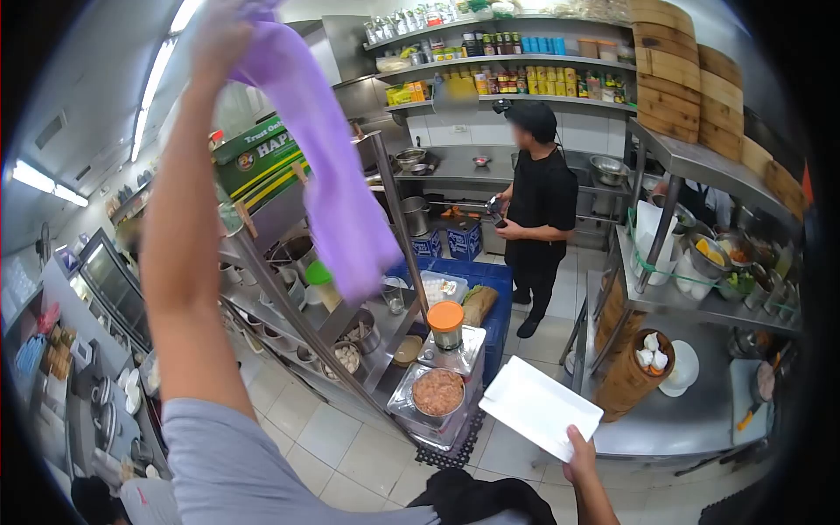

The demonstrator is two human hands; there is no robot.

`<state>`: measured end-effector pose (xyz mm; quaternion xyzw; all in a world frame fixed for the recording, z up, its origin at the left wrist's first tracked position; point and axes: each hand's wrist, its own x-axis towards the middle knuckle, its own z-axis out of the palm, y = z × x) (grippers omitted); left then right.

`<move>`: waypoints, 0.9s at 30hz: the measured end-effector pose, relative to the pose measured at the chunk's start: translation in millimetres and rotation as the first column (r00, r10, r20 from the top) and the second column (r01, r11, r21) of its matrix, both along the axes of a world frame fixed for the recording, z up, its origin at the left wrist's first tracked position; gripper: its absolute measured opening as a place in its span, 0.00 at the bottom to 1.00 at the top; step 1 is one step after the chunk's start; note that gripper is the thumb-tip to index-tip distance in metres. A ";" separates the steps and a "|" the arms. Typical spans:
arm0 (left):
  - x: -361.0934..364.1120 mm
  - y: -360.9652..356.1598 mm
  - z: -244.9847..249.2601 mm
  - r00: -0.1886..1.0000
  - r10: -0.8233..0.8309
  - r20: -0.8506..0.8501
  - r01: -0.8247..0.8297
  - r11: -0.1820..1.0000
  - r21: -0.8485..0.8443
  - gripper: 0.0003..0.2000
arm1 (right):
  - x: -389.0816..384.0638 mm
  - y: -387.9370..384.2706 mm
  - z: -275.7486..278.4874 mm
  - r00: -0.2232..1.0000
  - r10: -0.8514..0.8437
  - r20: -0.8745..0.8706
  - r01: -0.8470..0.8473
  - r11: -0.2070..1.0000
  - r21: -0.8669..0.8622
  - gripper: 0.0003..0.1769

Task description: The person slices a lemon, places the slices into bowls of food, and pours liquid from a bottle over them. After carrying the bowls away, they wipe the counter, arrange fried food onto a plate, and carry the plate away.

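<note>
My left hand (pixel 223 42) is raised high at the upper left, its fingers closed on one end of a purple cloth (pixel 328 149). The cloth hangs down in a long strip, blurred by motion, in front of the metal shelf rack. Low on the right, my right hand (pixel 579 457) grips the near corner of a white rectangular tray (pixel 541 407), with the thumb over its rim. The tray is tilted, and nothing lies on it. Left of it, a bowl of raw minced meat (pixel 437 391) and a jar with an orange lid (pixel 445 324) sit on metal lids.
A person in black (pixel 538 175) stands ahead, holding a small dark device. To the right is a steel counter (pixel 534 437) with a bamboo steamer stack (pixel 634 385). The metal rack (pixel 306 328) holds pots at left. A blue chest (pixel 499 284) stands behind the jar.
</note>
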<state>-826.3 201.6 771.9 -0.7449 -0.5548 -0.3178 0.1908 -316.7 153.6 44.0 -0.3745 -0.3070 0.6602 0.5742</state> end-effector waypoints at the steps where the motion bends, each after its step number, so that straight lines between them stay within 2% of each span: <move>1: -30.9 21.1 13.7 0.956 0.207 -0.209 -0.131 0.936 0.328 0.28 | -0.7 -8.6 6.6 1.000 -0.011 -0.008 0.011 1.000 -0.008 0.32; 2: -72.1 54.4 29.9 0.835 0.445 -0.324 -0.157 0.756 0.635 0.23 | -1.2 -20.7 15.1 1.000 -0.005 -0.021 0.004 0.999 -0.034 0.32; 3: -114.2 74.0 40.0 0.855 0.439 -0.278 -0.269 0.832 0.484 0.22 | -2.1 -32.7 22.4 0.999 -0.001 -0.034 -0.001 0.998 -0.062 0.32; 4: -156.0 96.7 41.0 0.806 0.486 -0.339 -0.386 0.864 0.322 0.19 | -2.5 -41.9 28.9 0.999 0.010 -0.052 -0.014 0.997 -0.077 0.32; 5: -195.6 117.3 17.5 0.725 0.516 -0.456 -0.358 0.848 0.390 0.17 | -3.4 -45.2 27.0 0.998 -0.038 -0.058 0.032 0.995 -0.093 0.32; 6: -207.6 129.8 6.4 0.598 0.474 -0.646 -0.512 0.846 0.146 0.21 | -0.7 -50.1 19.2 0.997 0.015 -0.078 -0.022 0.995 -0.094 0.32; 7: -189.7 128.1 -32.8 0.768 0.601 -0.223 -0.624 0.780 -0.050 0.30 | 7.7 -60.4 9.6 0.995 0.027 -0.100 -0.038 0.994 -0.102 0.33; 8: -242.6 144.6 -35.6 0.586 0.637 -0.500 -0.755 0.653 -0.053 0.34 | 14.8 -70.2 0.8 0.998 0.000 -0.059 -0.010 0.985 -0.174 0.33; 9: -269.6 161.1 -35.5 0.611 0.600 -0.516 -0.708 0.706 -0.017 0.34 | 19.5 -81.2 -7.9 0.999 -0.039 -0.033 0.029 0.966 -0.258 0.33; 11: -265.6 182.6 -44.7 0.678 0.575 -0.459 -0.602 0.792 0.103 0.34 | 36.7 -102.5 -17.6 0.999 -0.040 0.028 0.045 0.977 -0.207 0.34; 13: -228.8 162.2 -64.9 0.747 0.572 -0.338 -0.518 0.820 0.244 0.33 | 52.9 -131.5 -17.5 0.993 -0.115 -0.023 0.106 0.964 -0.243 0.33; 15: -171.9 124.7 -102.1 0.857 0.467 -0.217 -0.377 0.856 0.354 0.33 | 85.5 -161.4 -18.2 0.980 -0.199 -0.015 0.185 0.936 -0.300 0.32; 17: -96.3 93.6 -162.2 0.971 0.207 -0.117 -0.153 0.921 0.357 0.33 | 121.7 -178.4 -20.2 0.976 -0.219 -0.007 0.204 0.919 -0.338 0.31; 18: -55.3 85.5 -204.2 0.999 0.006 -0.051 0.008 0.964 0.266 0.32 | 143.1 -187.2 -22.1 0.956 -0.291 0.026 0.281 0.892 -0.354 0.29; 19: -9.5 81.6 -252.8 0.978 -0.206 0.036 0.201 0.973 0.111 0.32 | 167.3 -195.2 -23.5 0.931 -0.359 0.063 0.356 0.859 -0.367 0.28; 20: 40.3 49.0 -301.5 0.925 -0.372 0.079 0.378 0.921 -0.091 0.22 | 193.2 -201.1 -27.0 0.902 -0.415 0.116 0.430 0.847 -0.314 0.27; 21: 165.9 -17.3 -320.7 0.924 -0.378 -0.051 0.351 0.896 -0.271 0.17 | 223.1 -202.7 -35.7 0.866 -0.481 0.139 0.497 0.797 -0.343 0.26; 22: 245.1 -41.6 -362.5 0.789 -0.581 0.201 0.614 0.726 -0.310 0.13 | 253.5 -201.0 -40.3 0.841 -0.513 0.173 0.540 0.775 -0.328 0.26; 23: 297.7 -55.5 -389.1 0.754 -0.570 0.327 0.654 0.604 -0.455 0.14 | 288.0 -195.7 -44.0 0.814 -0.544 0.206 0.581 0.753 -0.308 0.26; 24: 296.1 -35.7 -438.9 0.762 -0.518 0.388 0.604 0.354 -0.714 0.13 | 323.1 -184.1 -55.9 0.783 -0.568 0.251 0.621 0.723 -0.302 0.26; 25: 340.9 -43.1 -490.3 0.731 -0.323 0.601 0.682 0.320 -0.657 0.11 | 355.2 -172.4 -67.2 0.749 -0.595 0.293 0.662 0.689 -0.295 0.27; 26: 374.9 -37.6 -536.4 0.786 -0.282 0.550 0.615 0.277 -0.738 0.12 | 382.2 -158.1 -65.3 0.746 -0.597 0.295 0.666 0.686 -0.294 0.27; 27: 408.4 -37.4 -594.3 0.672 -0.188 0.716 0.740 0.204 -0.641 0.12 | 408.7 -140.5 -61.8 0.742 -0.601 0.298 0.670 0.682 -0.294 0.28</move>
